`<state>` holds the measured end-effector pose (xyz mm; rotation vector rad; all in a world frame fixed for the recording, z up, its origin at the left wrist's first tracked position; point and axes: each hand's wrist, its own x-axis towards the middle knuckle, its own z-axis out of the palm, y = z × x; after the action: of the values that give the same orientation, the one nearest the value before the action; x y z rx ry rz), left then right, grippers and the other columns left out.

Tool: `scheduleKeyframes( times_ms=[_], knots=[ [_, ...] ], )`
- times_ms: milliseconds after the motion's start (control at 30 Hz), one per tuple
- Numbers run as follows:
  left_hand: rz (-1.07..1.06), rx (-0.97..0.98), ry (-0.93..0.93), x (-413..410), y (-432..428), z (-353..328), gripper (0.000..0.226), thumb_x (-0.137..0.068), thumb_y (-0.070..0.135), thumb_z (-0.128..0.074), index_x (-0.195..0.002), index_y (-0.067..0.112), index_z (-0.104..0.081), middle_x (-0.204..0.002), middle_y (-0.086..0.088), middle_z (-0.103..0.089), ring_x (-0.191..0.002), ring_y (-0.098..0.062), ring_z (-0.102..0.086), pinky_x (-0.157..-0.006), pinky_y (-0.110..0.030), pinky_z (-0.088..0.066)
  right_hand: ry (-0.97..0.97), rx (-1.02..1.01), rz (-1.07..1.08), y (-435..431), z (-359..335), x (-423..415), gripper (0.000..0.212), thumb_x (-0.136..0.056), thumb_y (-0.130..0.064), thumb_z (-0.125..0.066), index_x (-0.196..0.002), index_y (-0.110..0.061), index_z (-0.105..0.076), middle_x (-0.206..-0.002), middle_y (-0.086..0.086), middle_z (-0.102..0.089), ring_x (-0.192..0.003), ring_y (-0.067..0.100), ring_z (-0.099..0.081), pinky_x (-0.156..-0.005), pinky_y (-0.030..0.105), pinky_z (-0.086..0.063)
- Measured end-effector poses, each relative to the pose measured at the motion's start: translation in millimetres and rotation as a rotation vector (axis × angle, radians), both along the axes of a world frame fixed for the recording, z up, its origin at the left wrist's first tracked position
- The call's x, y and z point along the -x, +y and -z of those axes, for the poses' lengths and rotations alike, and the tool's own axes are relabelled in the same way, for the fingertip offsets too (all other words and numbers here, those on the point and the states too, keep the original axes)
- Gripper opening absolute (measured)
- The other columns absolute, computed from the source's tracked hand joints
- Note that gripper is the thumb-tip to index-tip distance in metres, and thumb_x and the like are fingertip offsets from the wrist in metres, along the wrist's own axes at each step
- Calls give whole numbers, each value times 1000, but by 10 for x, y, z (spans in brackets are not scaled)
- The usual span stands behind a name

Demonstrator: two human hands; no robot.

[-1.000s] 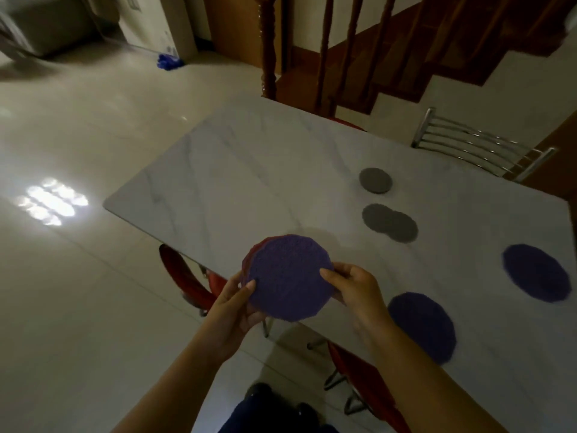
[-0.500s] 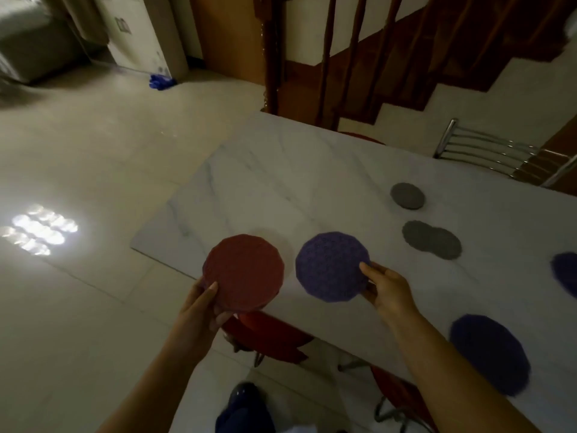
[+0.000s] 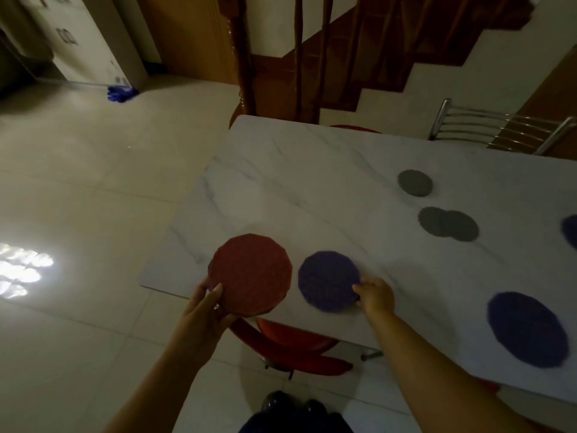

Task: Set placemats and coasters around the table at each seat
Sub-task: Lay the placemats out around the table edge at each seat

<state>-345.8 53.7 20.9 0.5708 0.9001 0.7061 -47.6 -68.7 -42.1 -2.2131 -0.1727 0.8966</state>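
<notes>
Marble table (image 3: 312, 170): your work surface, with a red chair (image 3: 296, 345) tucked under its near edge. Red placemat (image 3: 251, 275): pinched in your left hand (image 3: 207, 310), raised over the near corner, unplaced. Purple placemat (image 3: 327, 281): split from the stack a second ago, now flat at this seat, your right hand (image 3: 374, 296) closed on its rim (release looks imminent). Grey coasters (image 3: 448, 225): well apart, untouched.

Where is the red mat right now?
The red mat is in the left hand, held over the near left corner of the table, just left of the purple mat that the right hand touches.
</notes>
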Motion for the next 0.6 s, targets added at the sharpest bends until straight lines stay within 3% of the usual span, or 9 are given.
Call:
scheduleKeyframes(
  times_ms=[100, 200, 333, 433, 500, 600],
  knots=[
    [13, 8, -7, -45, -51, -24, 35, -82, 18, -59, -117, 19, -63, -104, -3, -73, -86, -22, -72, -64, -35, -61, -112, 97, -162, -55, -129, 16, 5, -86, -16, -59, -91, -16, -59, -101, 9, -59, -89, 18, -55, -75, 27, -41],
    [8, 19, -43, -117, -115, -52, 35, -83, 18, -58, -118, 20, -62, -107, -4, -73, -89, -23, -72, -64, -34, -61, -101, -48, -194, -33, -319, 85, 28, -90, -21, -55, -117, -11, -57, -118, 6, -59, -106, 25, -57, -86, 29, -44],
    [8, 23, -84, -174, -181, -101, 37, -83, 16, -57, -120, 18, -60, -107, -7, -70, -81, -21, -73, -62, -32, -61, 34, -356, -269, 117, -760, 393, 37, -94, -31, -50, -128, -18, -54, -131, 6, -57, -118, 23, -55, -104, 44, -43],
    [12, 22, -104, -195, -240, -116, 40, -82, 15, -58, -122, 17, -59, -110, -9, -67, -79, -20, -72, -63, -33, -61, 123, -423, -431, 221, -971, 646, 46, -93, -40, -49, -136, -25, -46, -138, -6, -48, -125, 13, -47, -108, 36, -38],
    [12, 14, -114, -187, -267, -125, 44, -82, 14, -57, -125, 16, -57, -110, -11, -65, -77, -20, -72, -64, -35, -61, 145, -423, -545, 269, -1036, 784, 51, -91, -44, -50, -139, -29, -41, -134, -13, -43, -122, 4, -42, -101, 25, -35],
    [1, 13, -115, -112, -275, -142, 44, -83, 14, -57, -126, 16, -56, -108, -11, -67, -77, -22, -72, -62, -35, -62, 106, -403, -564, 355, -1079, 881, 58, -91, -40, -52, -143, -25, -33, -138, -8, -40, -118, 3, -39, -95, 22, -32]
  ],
)
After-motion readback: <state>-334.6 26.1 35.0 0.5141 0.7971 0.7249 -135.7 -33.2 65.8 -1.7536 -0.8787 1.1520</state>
